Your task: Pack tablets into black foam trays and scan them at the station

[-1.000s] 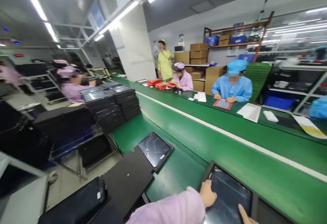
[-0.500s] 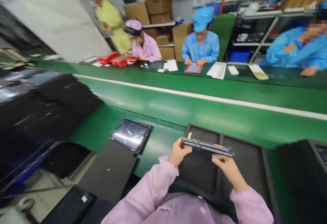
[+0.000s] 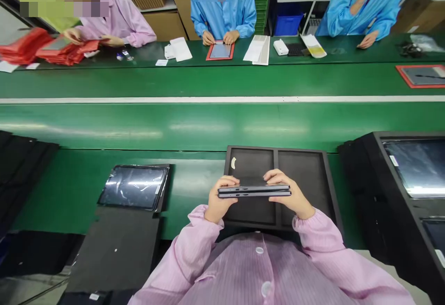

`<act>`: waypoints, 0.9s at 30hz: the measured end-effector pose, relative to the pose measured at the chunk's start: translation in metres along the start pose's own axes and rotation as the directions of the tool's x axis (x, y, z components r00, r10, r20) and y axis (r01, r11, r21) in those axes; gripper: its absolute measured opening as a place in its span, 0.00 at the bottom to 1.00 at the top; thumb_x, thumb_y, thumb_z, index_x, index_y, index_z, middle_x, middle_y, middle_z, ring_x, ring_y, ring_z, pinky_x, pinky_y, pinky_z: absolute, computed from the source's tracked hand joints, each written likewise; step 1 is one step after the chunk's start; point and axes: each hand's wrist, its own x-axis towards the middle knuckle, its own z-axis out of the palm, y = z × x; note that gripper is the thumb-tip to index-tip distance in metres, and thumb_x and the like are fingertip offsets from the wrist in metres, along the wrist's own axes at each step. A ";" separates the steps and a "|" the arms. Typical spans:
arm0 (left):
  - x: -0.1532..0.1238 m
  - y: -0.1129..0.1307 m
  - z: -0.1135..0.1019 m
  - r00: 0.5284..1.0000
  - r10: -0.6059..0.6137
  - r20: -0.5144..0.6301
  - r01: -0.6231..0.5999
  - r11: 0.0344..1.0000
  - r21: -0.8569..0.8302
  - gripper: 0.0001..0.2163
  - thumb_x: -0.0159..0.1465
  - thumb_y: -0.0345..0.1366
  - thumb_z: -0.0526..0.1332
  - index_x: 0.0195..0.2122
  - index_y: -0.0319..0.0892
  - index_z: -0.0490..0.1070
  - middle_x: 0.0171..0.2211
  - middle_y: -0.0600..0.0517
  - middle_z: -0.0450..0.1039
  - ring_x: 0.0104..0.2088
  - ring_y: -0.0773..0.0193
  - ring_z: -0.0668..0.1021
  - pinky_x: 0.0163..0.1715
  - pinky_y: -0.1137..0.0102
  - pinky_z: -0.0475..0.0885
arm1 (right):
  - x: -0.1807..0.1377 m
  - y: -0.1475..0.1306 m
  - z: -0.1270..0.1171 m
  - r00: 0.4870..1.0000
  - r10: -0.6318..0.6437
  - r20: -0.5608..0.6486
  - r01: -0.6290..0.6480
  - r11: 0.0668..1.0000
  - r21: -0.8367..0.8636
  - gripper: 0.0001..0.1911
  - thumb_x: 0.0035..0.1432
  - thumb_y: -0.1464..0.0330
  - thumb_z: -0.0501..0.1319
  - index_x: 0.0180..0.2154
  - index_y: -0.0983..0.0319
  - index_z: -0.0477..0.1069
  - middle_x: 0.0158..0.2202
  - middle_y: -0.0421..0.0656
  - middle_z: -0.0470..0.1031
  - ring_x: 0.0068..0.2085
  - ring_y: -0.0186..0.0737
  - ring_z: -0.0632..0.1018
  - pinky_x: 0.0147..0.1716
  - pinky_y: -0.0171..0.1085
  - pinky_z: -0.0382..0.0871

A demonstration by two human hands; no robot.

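Note:
Two thin grey tablets (image 3: pixel 254 191), one above the other, are held edge-on in front of my body. My left hand (image 3: pixel 221 199) grips their left end, with the fingers over the top and the thumb below. At the right end my right hand (image 3: pixel 290 193) clasps them the same way. Beneath them lies a black tray (image 3: pixel 302 168) with two compartments, and a small pale curved piece (image 3: pixel 233 162) rests in its left one. To the left, a tablet with a glossy screen (image 3: pixel 134 187) lies at the end of a dark foam sheet (image 3: pixel 114 244).
A stack of black trays (image 3: pixel 361 189) stands at the right, with screens in the top one. More black trays (image 3: pixel 21 170) are piled at far left. Across the green bench (image 3: pixel 194 124), co-workers sit; one handles a red-framed tablet (image 3: pixel 220 51). Red sleeves (image 3: pixel 24 45) lie at upper left.
My view has turned to the right and levelled. The two tablets, tilted before, now lie level between my hands. Both hands have kept hold of them.

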 end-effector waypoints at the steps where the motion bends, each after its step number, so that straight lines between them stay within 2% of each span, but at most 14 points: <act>1: 0.000 0.001 0.000 1.000 -0.002 0.004 0.002 1.000 0.002 0.15 0.51 0.47 0.69 0.32 0.43 0.73 0.31 0.50 0.76 0.34 0.61 0.78 0.32 0.67 0.74 | 0.000 -0.001 0.000 1.000 0.002 0.001 -0.002 1.000 -0.001 0.14 0.50 0.58 0.68 0.36 0.57 0.72 0.39 0.44 0.70 0.40 0.38 0.75 0.39 0.37 0.72; 7: -0.004 -0.003 -0.001 0.999 -0.039 0.006 0.039 0.999 -0.025 0.16 0.49 0.48 0.70 0.31 0.43 0.72 0.31 0.50 0.75 0.33 0.62 0.78 0.32 0.68 0.74 | -0.003 0.001 -0.005 1.000 0.025 0.017 -0.025 1.000 -0.007 0.14 0.50 0.59 0.68 0.36 0.56 0.71 0.41 0.44 0.70 0.41 0.37 0.75 0.40 0.36 0.71; 11: -0.008 -0.020 -0.003 0.988 -0.152 -0.034 0.151 0.988 -0.033 0.16 0.47 0.44 0.71 0.34 0.43 0.71 0.35 0.49 0.75 0.36 0.60 0.78 0.33 0.67 0.74 | -0.005 0.025 -0.011 0.982 0.185 0.044 -0.180 0.978 -0.101 0.19 0.48 0.57 0.68 0.40 0.58 0.71 0.47 0.49 0.71 0.47 0.43 0.75 0.42 0.41 0.73; 13: -0.008 -0.033 -0.001 0.958 -0.266 -0.110 0.266 0.964 -0.013 0.15 0.48 0.42 0.68 0.34 0.43 0.70 0.33 0.50 0.75 0.34 0.61 0.77 0.33 0.67 0.73 | -0.009 0.038 -0.009 0.951 0.310 -0.020 -0.307 0.929 -0.205 0.18 0.48 0.57 0.65 0.39 0.60 0.72 0.43 0.49 0.75 0.45 0.47 0.77 0.45 0.46 0.72; 16: -0.002 -0.049 0.005 0.883 -0.384 -0.270 0.405 0.914 0.026 0.09 0.51 0.42 0.61 0.26 0.42 0.68 0.24 0.54 0.71 0.28 0.64 0.74 0.34 0.67 0.71 | -0.020 0.045 -0.001 0.875 0.468 -0.121 -0.482 0.826 -0.293 0.13 0.49 0.59 0.63 0.33 0.61 0.74 0.35 0.48 0.80 0.40 0.51 0.80 0.46 0.50 0.72; 19: 0.002 -0.053 0.012 0.857 -0.395 -0.332 0.423 0.906 0.014 0.09 0.52 0.41 0.57 0.20 0.43 0.64 0.19 0.55 0.67 0.24 0.65 0.72 0.30 0.67 0.70 | -0.034 0.037 0.004 0.855 0.501 -0.132 -0.517 0.812 -0.270 0.13 0.48 0.58 0.64 0.32 0.60 0.75 0.34 0.48 0.80 0.39 0.54 0.80 0.43 0.51 0.74; 21: 0.000 -0.046 0.017 0.861 -0.398 -0.316 0.424 0.905 0.015 0.07 0.50 0.39 0.58 0.20 0.43 0.65 0.18 0.56 0.66 0.22 0.66 0.70 0.27 0.69 0.69 | -0.040 0.030 0.002 0.861 0.485 -0.151 -0.508 0.822 -0.257 0.13 0.48 0.57 0.63 0.31 0.60 0.75 0.34 0.47 0.81 0.39 0.55 0.80 0.43 0.52 0.74; 23: -0.005 -0.036 0.021 0.887 -0.376 -0.268 0.394 0.919 0.016 0.05 0.48 0.37 0.60 0.21 0.42 0.67 0.19 0.56 0.67 0.22 0.66 0.70 0.26 0.70 0.68 | -0.043 0.026 -0.004 0.876 0.458 -0.153 -0.482 0.843 -0.238 0.12 0.49 0.58 0.63 0.31 0.59 0.76 0.35 0.47 0.80 0.40 0.53 0.80 0.46 0.50 0.74; 27: -0.012 -0.018 0.029 0.963 -0.217 -0.159 0.218 0.976 -0.012 0.06 0.49 0.36 0.64 0.25 0.42 0.69 0.25 0.54 0.71 0.26 0.65 0.74 0.28 0.70 0.68 | -0.045 0.026 -0.016 0.925 0.366 -0.102 -0.380 0.900 -0.213 0.13 0.53 0.62 0.62 0.41 0.60 0.76 0.42 0.46 0.79 0.44 0.47 0.79 0.48 0.45 0.74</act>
